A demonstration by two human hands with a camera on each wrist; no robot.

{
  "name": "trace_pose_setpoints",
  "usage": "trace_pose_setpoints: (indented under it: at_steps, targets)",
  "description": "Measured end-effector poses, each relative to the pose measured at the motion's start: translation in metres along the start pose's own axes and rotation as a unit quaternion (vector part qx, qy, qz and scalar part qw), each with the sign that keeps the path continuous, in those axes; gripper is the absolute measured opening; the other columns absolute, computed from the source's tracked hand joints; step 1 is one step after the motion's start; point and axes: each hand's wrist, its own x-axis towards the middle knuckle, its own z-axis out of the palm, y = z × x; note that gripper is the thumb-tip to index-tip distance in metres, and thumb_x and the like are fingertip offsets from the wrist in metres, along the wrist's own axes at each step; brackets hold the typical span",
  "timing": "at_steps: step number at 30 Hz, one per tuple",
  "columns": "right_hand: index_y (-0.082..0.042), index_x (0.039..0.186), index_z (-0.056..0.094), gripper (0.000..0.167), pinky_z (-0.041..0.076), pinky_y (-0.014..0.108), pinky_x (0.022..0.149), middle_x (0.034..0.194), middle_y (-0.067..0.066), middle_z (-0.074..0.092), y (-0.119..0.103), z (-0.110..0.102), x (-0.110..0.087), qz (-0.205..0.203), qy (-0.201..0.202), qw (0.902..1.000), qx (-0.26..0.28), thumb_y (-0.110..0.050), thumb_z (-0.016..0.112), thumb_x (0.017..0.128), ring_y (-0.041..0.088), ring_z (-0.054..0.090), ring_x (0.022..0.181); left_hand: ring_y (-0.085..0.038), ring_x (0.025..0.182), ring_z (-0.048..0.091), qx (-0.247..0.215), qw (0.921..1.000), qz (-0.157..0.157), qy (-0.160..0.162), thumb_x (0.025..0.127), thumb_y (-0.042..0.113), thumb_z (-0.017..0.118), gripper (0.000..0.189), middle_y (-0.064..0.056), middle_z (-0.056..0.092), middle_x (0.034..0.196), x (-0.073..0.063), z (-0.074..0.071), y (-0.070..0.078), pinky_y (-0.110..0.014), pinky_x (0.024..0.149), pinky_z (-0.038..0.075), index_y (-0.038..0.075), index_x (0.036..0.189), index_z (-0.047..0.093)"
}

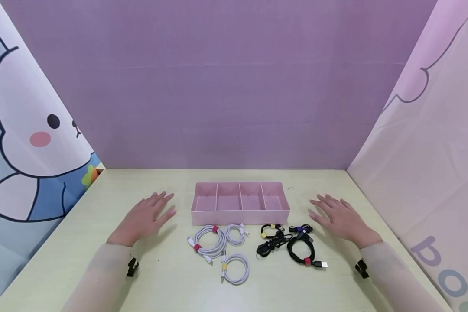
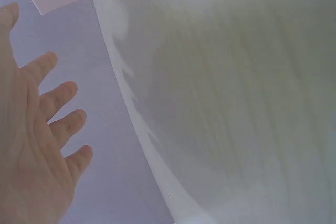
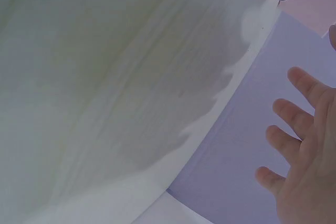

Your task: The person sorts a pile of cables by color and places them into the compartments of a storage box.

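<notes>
Pink tray (image 1: pixel 240 217): white cables (image 1: pixel 222 245), black cables (image 1: pixel 274 245) before it, apparently colour-grouped; our left hand (image 1: pixel 143 220) and right hand (image 1: pixel 344 221) flank it, spread.

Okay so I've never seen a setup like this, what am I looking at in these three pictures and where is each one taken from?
There's no machine here, just a person working bare-handed. The wide picture comes from a camera worn on the head, looking forward and down. The other two come from cameras on the wrists, one for each hand, and show the palm side and fingers close up.

On the pale table sits a pink tray with four compartments. In front of it lie three coiled white cables and, toward the right, several black cables. The left hand and right hand are on either side, fingers spread. Neither one holds anything.
</notes>
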Motion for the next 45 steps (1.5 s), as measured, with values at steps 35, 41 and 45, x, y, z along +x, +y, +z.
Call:
trace_pose_setpoints:
  at_steps: [35, 41, 45]
  targets:
    - [-0.006, 0.127, 0.067, 0.042, 0.046, 0.064, 0.099, 0.136, 0.019, 0.059, -0.015, 0.003, -0.003, -0.063, 0.024, 0.9953, 0.07, -0.037, 0.06, 0.1, 0.043, 0.055, 0.122, -0.036, 0.133, 0.049, -0.239, 0.9673, -0.029, -0.078, 0.104, 0.053, 0.045, 0.065, -0.015, 0.053, 0.145, 0.02, 0.01, 0.024, -0.061, 0.108, 0.039, 0.011, 0.153, 0.041]
    - [-0.006, 0.126, 0.068, 0.039, 0.046, 0.062, 0.101, 0.134, 0.018, 0.061, -0.016, 0.002, -0.004, -0.06, 0.004, 0.994, 0.092, -0.034, 0.062, 0.1, 0.042, 0.055, 0.123, -0.036, 0.132, 0.049, -0.26, 0.9621, -0.024, -0.077, 0.105, 0.047, 0.047, 0.061, -0.015, 0.054, 0.143, 0.023, 0.014, 0.026, -0.06, 0.108, 0.04, 0.01, 0.153, 0.04]
    - [-0.006, 0.126, 0.067, 0.036, 0.046, 0.06, 0.101, 0.132, 0.016, 0.062, -0.018, 0.002, -0.004, -0.061, -0.012, 0.9924, 0.106, -0.029, 0.066, 0.098, 0.04, 0.055, 0.123, -0.036, 0.131, 0.05, -0.283, 0.9553, -0.029, -0.082, 0.105, 0.048, 0.047, 0.06, -0.014, 0.055, 0.142, 0.025, 0.018, 0.027, -0.06, 0.108, 0.04, 0.013, 0.154, 0.04]
